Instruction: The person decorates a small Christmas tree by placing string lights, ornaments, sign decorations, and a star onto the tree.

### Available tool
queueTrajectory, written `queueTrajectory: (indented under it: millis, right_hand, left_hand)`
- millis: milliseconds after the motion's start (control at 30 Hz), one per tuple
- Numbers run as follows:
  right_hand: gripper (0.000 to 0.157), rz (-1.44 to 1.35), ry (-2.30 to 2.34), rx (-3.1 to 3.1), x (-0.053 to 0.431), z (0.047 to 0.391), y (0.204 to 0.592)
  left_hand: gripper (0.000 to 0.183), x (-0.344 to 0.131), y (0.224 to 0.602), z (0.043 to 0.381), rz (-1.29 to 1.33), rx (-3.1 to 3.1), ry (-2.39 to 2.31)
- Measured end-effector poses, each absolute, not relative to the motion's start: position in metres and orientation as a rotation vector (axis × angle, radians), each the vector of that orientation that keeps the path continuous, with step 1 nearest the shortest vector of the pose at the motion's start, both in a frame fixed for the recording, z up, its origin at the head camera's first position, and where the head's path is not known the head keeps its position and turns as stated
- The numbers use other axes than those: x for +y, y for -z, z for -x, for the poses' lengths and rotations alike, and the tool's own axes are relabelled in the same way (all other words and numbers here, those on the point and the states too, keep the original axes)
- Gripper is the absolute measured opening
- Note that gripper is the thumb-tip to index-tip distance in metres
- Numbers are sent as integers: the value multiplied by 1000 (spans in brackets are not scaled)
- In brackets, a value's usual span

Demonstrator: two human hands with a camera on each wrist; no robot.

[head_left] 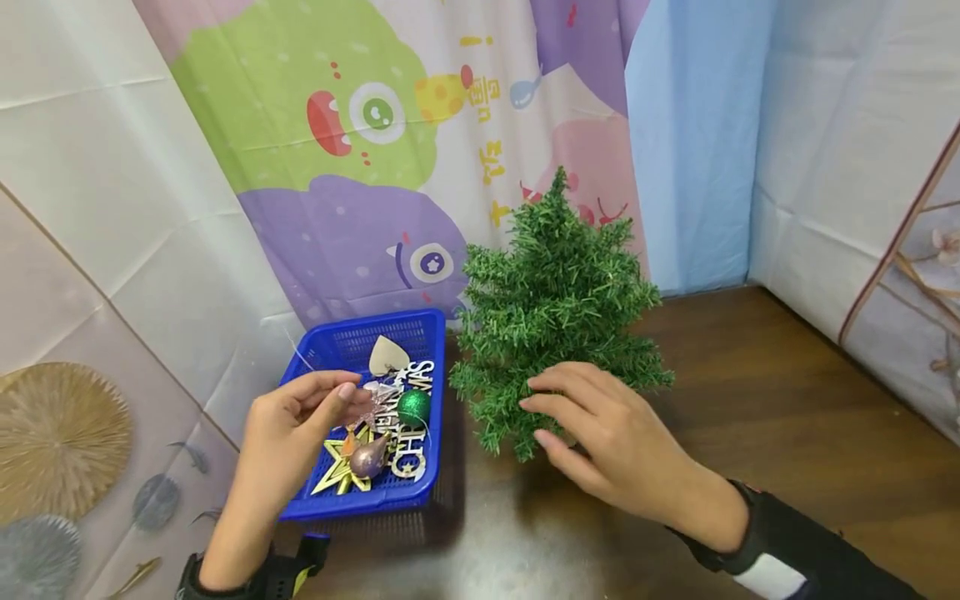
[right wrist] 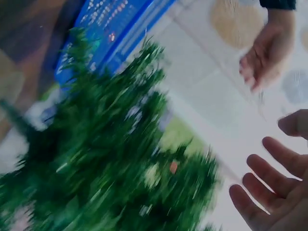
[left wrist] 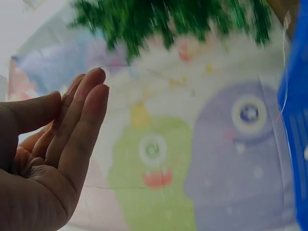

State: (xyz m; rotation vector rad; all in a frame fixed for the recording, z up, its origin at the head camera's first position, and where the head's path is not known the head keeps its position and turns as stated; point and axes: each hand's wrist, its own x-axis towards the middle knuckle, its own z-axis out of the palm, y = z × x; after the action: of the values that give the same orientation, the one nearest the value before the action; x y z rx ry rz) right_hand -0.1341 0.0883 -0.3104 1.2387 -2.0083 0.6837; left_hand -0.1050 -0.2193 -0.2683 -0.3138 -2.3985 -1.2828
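Observation:
My left hand (head_left: 296, 425) is over the left side of a blue plastic basket (head_left: 363, 502), thumb and fingertips close together, pinching a thin pale thread (head_left: 300, 350). In the left wrist view, the thread runs out past the fingertips (left wrist: 98, 77). Under and beside that hand lie a gold star (head_left: 330, 479), a pinkish-purple teardrop ornament (head_left: 368, 458), a green glitter ball (head_left: 414, 407), silver Christmas lettering (head_left: 408, 462) and a pale heart-shaped piece (head_left: 387, 357). My right hand (head_left: 611, 437), fingers spread and loosely bent, is at the lower front branches of a small green artificial Christmas tree (head_left: 558, 292), holding nothing.
The basket and tree stand side by side on a dark brown wooden table (head_left: 757, 400). Behind them hangs a curtain (head_left: 420, 208) with cartoon monsters. Pale fabric walls (head_left: 150, 192) close in the left and right sides.

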Motion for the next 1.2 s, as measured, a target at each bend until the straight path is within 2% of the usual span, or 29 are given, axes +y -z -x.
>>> queueTrajectory:
  millis: [67, 200, 267, 333, 433, 500, 667, 867, 1000, 1200]
  right_hand:
    - [34, -1324, -659, -2058, 70, 136, 307]
    - [58, -1528, -707, -2261, 35, 139, 306]
    - [62, -1617, -803, -2376, 22, 141, 307]
    - [56, -1696, -940, -2412, 12, 145, 309]
    - [27, -1813, -1119, -2307, 3, 153, 313]
    - [17, -1875, -1202, -2242, 0, 157, 315]
    - [22, -1922, -1415, -2277, 3, 160, 317]
    - [25, -1899, -1636, -2275, 9, 161, 311]
    - [24, -1906, -1632, -2296, 14, 159, 309]
    - [21, -1896, -1482, -2320, 25, 155, 304]
  left_hand:
    - [14, -209, 273, 99, 377, -2344, 1382]
    - [13, -191, 282, 91, 534, -2206, 1593]
    - [14, -184, 285, 89, 622, -2121, 1664]
    - [14, -180, 287, 89, 686, -2044, 1698]
    - [14, -179, 288, 89, 697, -1985, 1697]
    - [14, -181, 287, 88, 665, -1966, 1696]
    - [21, -194, 280, 85, 553, -1915, 1713]
    - [26, -215, 271, 96, 622, -1421, 2027]
    - [24, -232, 269, 105, 597, -1158, 2178]
    - [24, -249, 273, 111, 393, -1026, 2292]
